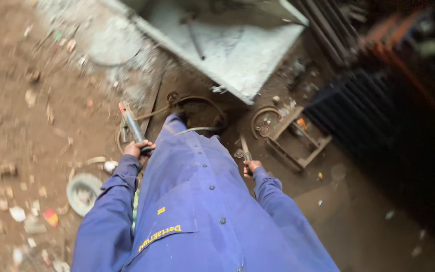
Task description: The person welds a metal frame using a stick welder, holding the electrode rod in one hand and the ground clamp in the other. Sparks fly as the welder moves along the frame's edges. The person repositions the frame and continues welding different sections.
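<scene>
Fingers [138, 149] around grinder [131, 123] handle — enclosed.

Left arm: blue-sleeved, reaching up the left centre of the frame.
Left hand [138, 149]: fingers curled shut in a fist grip — knuckles up.
Right arm: blue-sleeved, angled up from lower centre toward mid-frame.
Right hand [251, 166]: closed in a grip, just right of centre — partly hidden by its cuff.

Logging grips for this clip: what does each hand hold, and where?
Left hand grips a long tool by its lower end. Right hand grips a thin rod at its near end.
</scene>
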